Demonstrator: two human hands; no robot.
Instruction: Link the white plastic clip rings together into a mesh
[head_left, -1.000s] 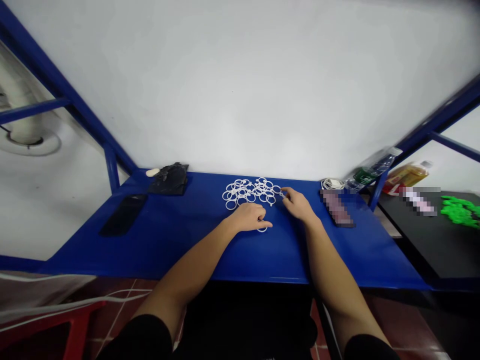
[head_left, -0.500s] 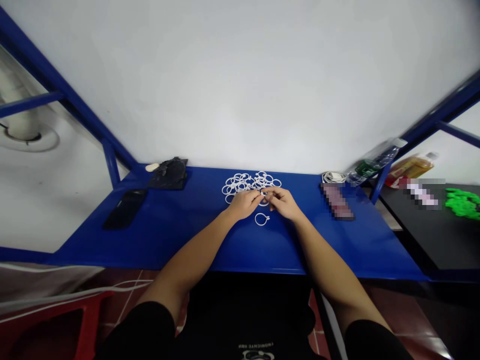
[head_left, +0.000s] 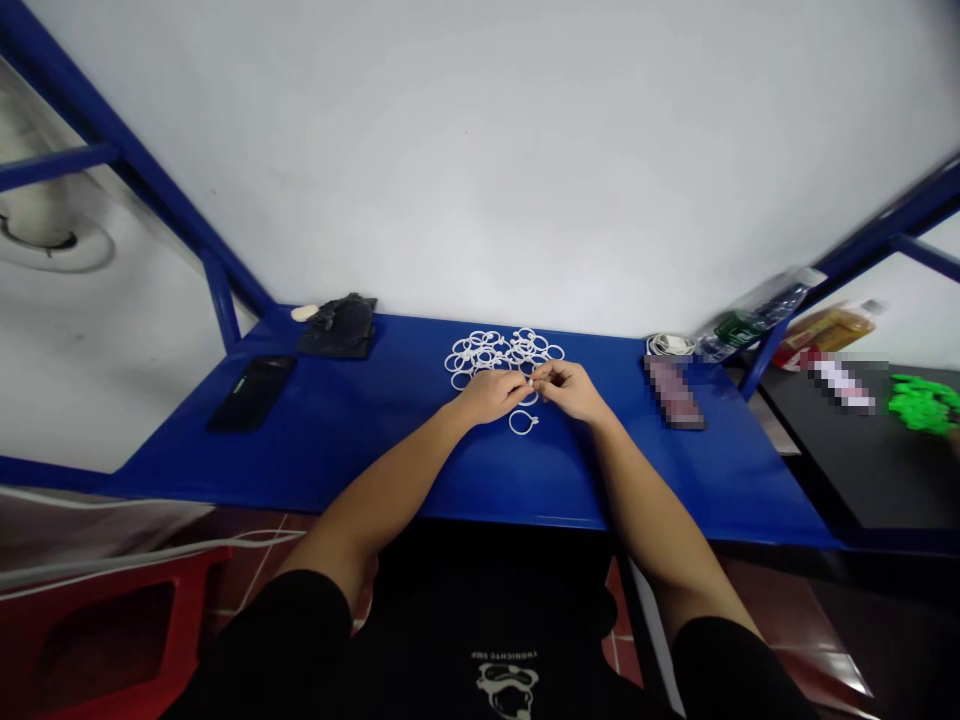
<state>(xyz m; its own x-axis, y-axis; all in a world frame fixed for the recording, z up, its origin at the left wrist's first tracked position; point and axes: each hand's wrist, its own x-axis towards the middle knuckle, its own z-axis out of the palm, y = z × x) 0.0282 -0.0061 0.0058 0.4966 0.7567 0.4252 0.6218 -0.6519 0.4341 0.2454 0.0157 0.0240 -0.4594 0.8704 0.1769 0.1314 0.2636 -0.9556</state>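
Note:
My left hand (head_left: 491, 394) and my right hand (head_left: 568, 388) meet over the blue table, fingertips pinched together. Between them is a thin white ring (head_left: 528, 401), whose lower arc shows beneath the fingers, with a small white end at the fingertips. The rest of it is hidden. Just in front of the hands lies a single white ring (head_left: 523, 432) with a small tab on its right side. Behind the hands spreads a pile of similar white rings (head_left: 480, 350), overlapping each other, partly covered by my left hand.
On the blue table (head_left: 420, 470), a black phone (head_left: 251, 394) and a crumpled black bag (head_left: 346, 330) lie at left. To the right are a blurred phone-like item (head_left: 676, 393), a coiled white cable (head_left: 670, 345) and a plastic bottle (head_left: 757, 318). Green pieces (head_left: 924, 402) lie on a black side table.
My fingertips have come closer together around the white ring. The whole scene sits slightly higher in the picture. The single ring in front and the pile stay in place.

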